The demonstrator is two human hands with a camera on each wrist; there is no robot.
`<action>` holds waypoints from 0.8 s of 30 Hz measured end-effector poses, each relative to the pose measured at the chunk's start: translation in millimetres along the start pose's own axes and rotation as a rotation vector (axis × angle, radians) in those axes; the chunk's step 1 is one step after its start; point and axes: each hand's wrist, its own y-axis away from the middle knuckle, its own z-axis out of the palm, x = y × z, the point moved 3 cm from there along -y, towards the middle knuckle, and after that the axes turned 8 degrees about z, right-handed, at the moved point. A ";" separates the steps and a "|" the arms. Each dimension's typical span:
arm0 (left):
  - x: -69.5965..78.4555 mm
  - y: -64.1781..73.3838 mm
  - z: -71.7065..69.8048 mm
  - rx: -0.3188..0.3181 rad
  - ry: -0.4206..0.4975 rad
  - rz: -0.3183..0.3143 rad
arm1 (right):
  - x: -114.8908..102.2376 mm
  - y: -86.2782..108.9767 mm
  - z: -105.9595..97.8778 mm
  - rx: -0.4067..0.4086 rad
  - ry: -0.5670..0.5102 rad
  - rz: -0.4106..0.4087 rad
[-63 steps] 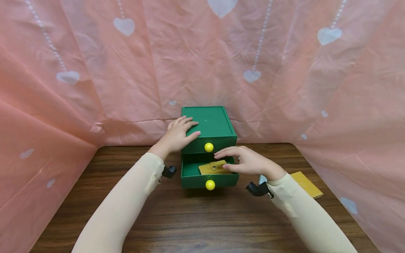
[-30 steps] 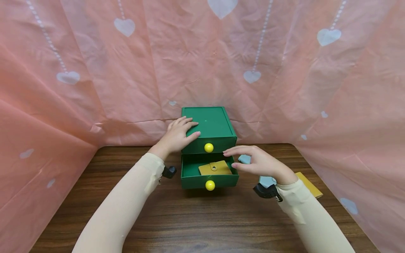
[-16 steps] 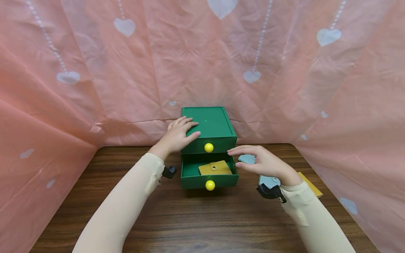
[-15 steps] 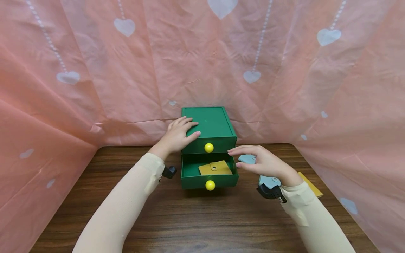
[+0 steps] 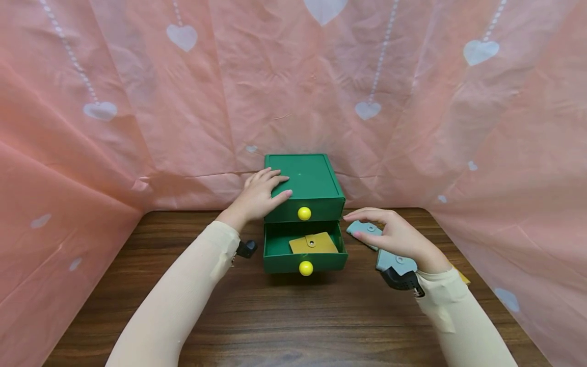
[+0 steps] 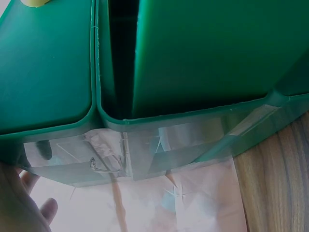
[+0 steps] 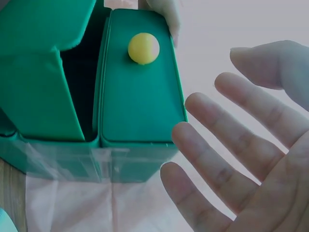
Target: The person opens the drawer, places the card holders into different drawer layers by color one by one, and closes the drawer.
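Note:
A small green two-drawer chest (image 5: 304, 178) stands at the back of the wooden table (image 5: 284, 321). Its lower drawer (image 5: 304, 260) is pulled out, and a mustard-yellow snap pouch (image 5: 313, 243) lies inside. Each drawer front has a yellow ball knob (image 5: 305, 268). My left hand (image 5: 259, 196) rests flat on the chest's top, fingers straight. To the right of the chest, my right hand (image 5: 390, 232) hovers with spread, empty fingers (image 7: 227, 159) over two grey-blue pouches (image 5: 364, 229) lying on the table. The chest's side (image 6: 193, 53) fills the left wrist view.
Pink heart-printed sheeting (image 5: 137, 102) walls in the table at the back and both sides. A second yellow pouch (image 5: 463, 278) peeks out from behind my right wrist, near the right sheet. Bare table lies in front of the chest.
My right hand has drawn away from the open drawer, moving right and settling above the grey-blue pouches. The yellow pouch stays in the drawer. The left hand has not moved.

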 end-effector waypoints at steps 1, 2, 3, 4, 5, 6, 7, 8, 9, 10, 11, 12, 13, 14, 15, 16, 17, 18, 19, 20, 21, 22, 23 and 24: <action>0.1 0.1 0.0 0.001 0.000 0.000 | 0.6 1.4 -1.4 0.007 0.002 0.006; 0.2 0.1 -0.2 0.001 -0.001 -0.001 | 1.3 2.9 -2.8 0.015 0.008 0.013; 0.3 0.1 -0.3 0.001 0.000 -0.001 | 2.7 4.2 -4.1 0.022 0.016 0.018; 0.4 0.0 -0.5 0.001 0.000 -0.002 | 3.8 5.6 -5.6 0.030 0.029 0.023; 0.5 -0.1 -0.6 0.001 0.000 -0.002 | 5.4 6.8 -7.2 0.037 0.039 0.033; 0.5 -0.2 -0.6 0.001 0.001 -0.003 | 7.1 8.2 -8.9 0.042 0.046 0.044; 0.3 -0.5 -0.4 0.001 0.000 -0.003 | 8.8 9.7 -10.6 0.047 0.051 0.053; 0.3 -0.7 -0.3 0.000 0.001 -0.004 | 10.9 11.1 -12.6 0.053 0.053 0.065; 0.2 -0.8 0.0 0.000 0.001 -0.005 | 13.1 12.8 -14.6 0.058 0.052 0.077; 0.3 -0.9 0.2 0.000 0.002 -0.006 | 14.8 14.7 -16.9 0.063 0.049 0.088; 0.3 -0.9 0.6 -0.002 0.001 -0.007 | 16.7 16.9 -19.2 0.066 0.042 0.097; 0.3 -0.8 1.1 -0.004 -0.001 -0.008 | 18.1 19.3 -21.5 0.069 0.038 0.102; 0.5 -0.8 1.5 -0.004 0.000 -0.009 | 19.5 21.9 -24.1 0.074 0.035 0.106; 0.5 -0.7 1.9 -0.005 0.001 -0.009 | 20.8 24.5 -26.8 0.079 0.032 0.110; 0.6 -0.7 2.4 -0.006 0.000 -0.010 | 22.1 27.3 -29.5 0.083 0.031 0.116; 0.6 -0.6 2.6 -0.006 0.000 -0.010 | 23.4 30.1 -32.2 0.087 0.033 0.124; 0.7 -0.6 2.7 -0.005 0.001 -0.010 | 24.4 32.8 -34.9 0.090 0.029 0.133; 0.4 -0.6 2.8 -0.003 0.003 -0.010 | 25.7 35.4 -37.7 0.096 0.032 0.144; 0.2 -0.4 2.5 -0.001 0.005 -0.010 | 27.3 38.1 -40.3 0.101 0.034 0.159; -0.1 -0.5 2.5 0.001 0.006 -0.010 | 28.6 40.8 -42.6 0.106 0.035 0.172; -0.3 -0.4 2.2 0.002 0.006 -0.011 | 29.8 43.6 -44.7 0.111 0.035 0.188; -0.5 -0.5 2.0 0.003 0.007 -0.011 | 31.3 46.5 -46.6 0.119 0.030 0.209; -0.8 -0.7 2.0 0.003 0.006 -0.011 | 32.9 49.5 -48.1 0.121 0.020 0.229; -0.9 -0.8 1.9 0.003 0.006 -0.011 | 35.0 52.8 -49.7 0.125 0.013 0.251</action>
